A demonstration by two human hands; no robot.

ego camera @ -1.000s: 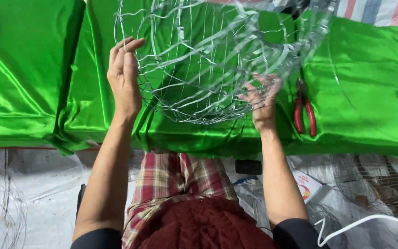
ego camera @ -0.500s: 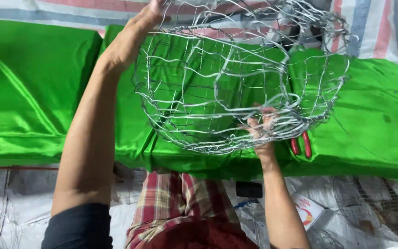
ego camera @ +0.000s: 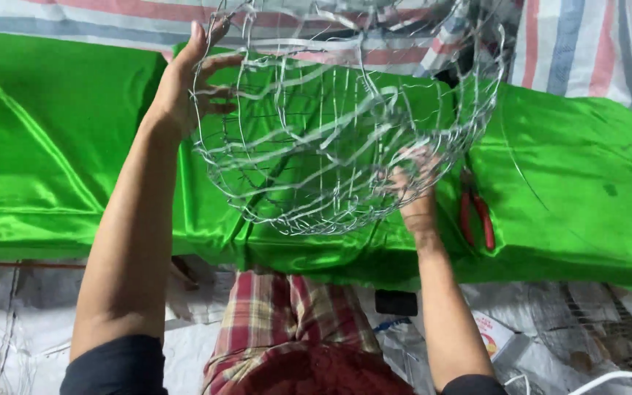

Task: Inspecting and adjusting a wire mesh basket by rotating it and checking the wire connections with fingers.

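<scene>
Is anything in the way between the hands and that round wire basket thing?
No. Both hands already touch the wire frame: the left hand on its left side, the right hand at its lower right edge. The red-handled pliers lie aside on the green cloth.

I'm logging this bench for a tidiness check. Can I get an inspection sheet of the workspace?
Surface: green satin cloth, creased.
Job's things: round wire frame, held up above the cloth.
Clutter: red-handled pliers on the cloth; small box on the floor.
Hands: left hand grips the frame's rim; right hand holds its lower edge.
Cables: white cable, bottom right.
Surroundings: striped tarp behind.
</scene>
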